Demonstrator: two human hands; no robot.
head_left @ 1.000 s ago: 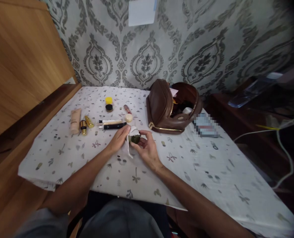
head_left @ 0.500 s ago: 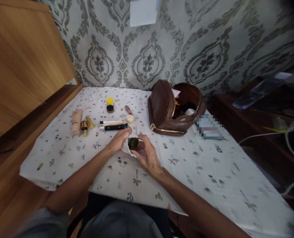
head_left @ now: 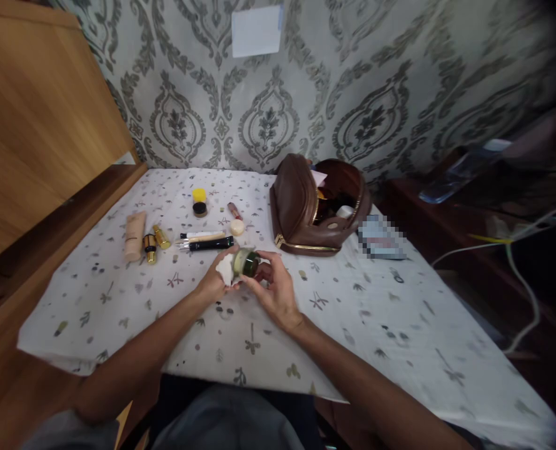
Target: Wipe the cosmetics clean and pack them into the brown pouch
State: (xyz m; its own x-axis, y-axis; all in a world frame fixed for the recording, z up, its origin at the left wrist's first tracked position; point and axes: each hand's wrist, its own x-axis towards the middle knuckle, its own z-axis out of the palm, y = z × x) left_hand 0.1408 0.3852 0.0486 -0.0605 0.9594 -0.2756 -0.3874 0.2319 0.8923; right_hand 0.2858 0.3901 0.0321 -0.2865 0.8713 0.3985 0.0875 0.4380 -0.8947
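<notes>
Between my hands is a small green jar (head_left: 246, 263), tilted on its side with its dark green end toward the right. My right hand (head_left: 274, 286) grips the jar between thumb and fingers. My left hand (head_left: 213, 279) is closed around a crumpled white tissue (head_left: 226, 269), which lies against the jar's paler end. Just beyond the left hand lie a black tube-shaped brush (head_left: 211, 244) and several slim brushes (head_left: 203, 237). A round cream-coloured pot (head_left: 237, 227) sits a little farther back.
An open brown bag (head_left: 301, 212) holds several items at the back right, beside a blurred pale packet (head_left: 381, 237). At left are a beige tube (head_left: 134, 236) and two gold items (head_left: 156, 244). A yellow-lidded pot (head_left: 199, 195) and a black lid (head_left: 199, 209) lie farther back.
The jar has come out of the white tissue toward the right, so more of its side shows. My left hand with the tissue has shifted left of it. The whole view has moved slightly.
</notes>
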